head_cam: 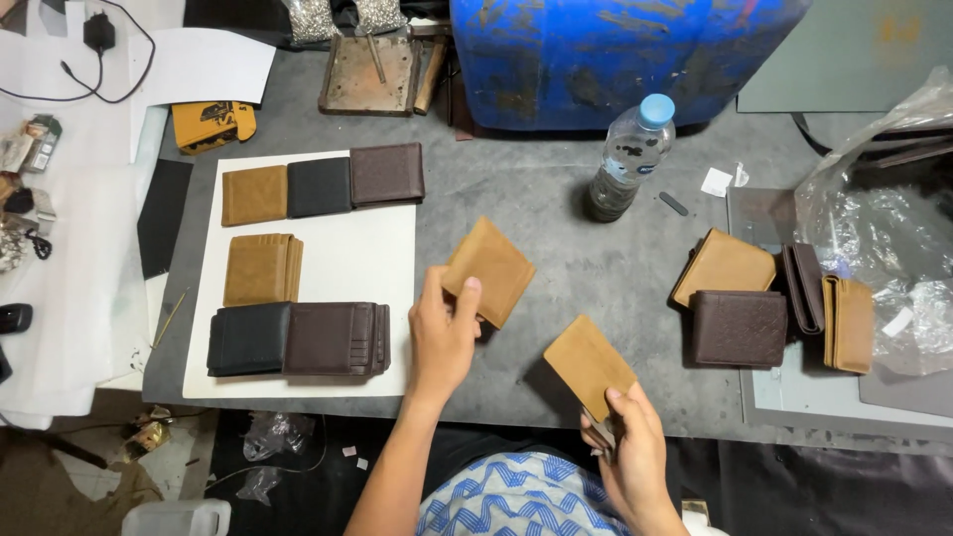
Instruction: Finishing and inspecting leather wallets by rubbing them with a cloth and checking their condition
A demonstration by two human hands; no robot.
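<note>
My left hand (443, 335) grips a tan folded wallet (489, 270) by its lower left corner, holding it tilted above the grey table (556, 208). My right hand (627, 447) holds a second tan leather piece (588, 364) by its lower edge, near the table's front edge. The two tan pieces are apart, about a hand's width from each other.
On the left, a white sheet (357, 258) carries tan, black and brown wallets in rows. A pile of tan and brown wallets (740, 323) lies at the right. A plastic water bottle (630, 154) stands at the back, in front of a blue drum (615, 50). A clear plastic bag (884, 218) sits far right.
</note>
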